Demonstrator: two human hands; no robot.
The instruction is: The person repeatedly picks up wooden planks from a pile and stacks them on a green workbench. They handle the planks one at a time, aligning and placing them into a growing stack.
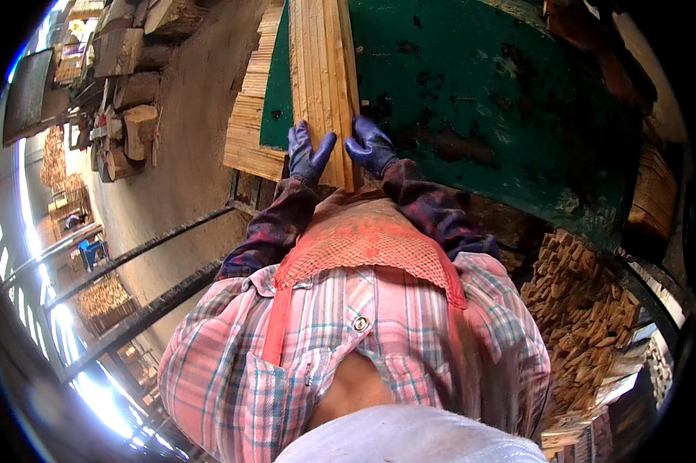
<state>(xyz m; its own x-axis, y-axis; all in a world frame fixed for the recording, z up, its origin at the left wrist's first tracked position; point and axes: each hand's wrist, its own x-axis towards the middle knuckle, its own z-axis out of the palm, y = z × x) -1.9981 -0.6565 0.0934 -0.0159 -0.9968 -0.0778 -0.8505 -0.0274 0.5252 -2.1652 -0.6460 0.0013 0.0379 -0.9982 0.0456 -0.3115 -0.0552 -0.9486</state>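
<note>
A bundle of long, narrow wooden strips (317, 62) lies on a green metal tabletop (471, 85), its near end close to my body. My left hand (311, 157), in a purple-blue glove, rests against the left side of the strips with thumb and fingers spread. In a matching glove, my right hand (373, 147) lies along their right side, fingers extended. Between them the strips are flanked by both palms, and neither hand wraps around the wood. The undersides of the hands are hidden.
Left of the tabletop stands a stack of thin boards (257, 116). Dark metal rails (163, 297) run beside me on the left. Logs (139, 127) are piled at the far left. A heap of small wood pieces (575, 297) lies at the lower right. Worn dark patches mark the tabletop.
</note>
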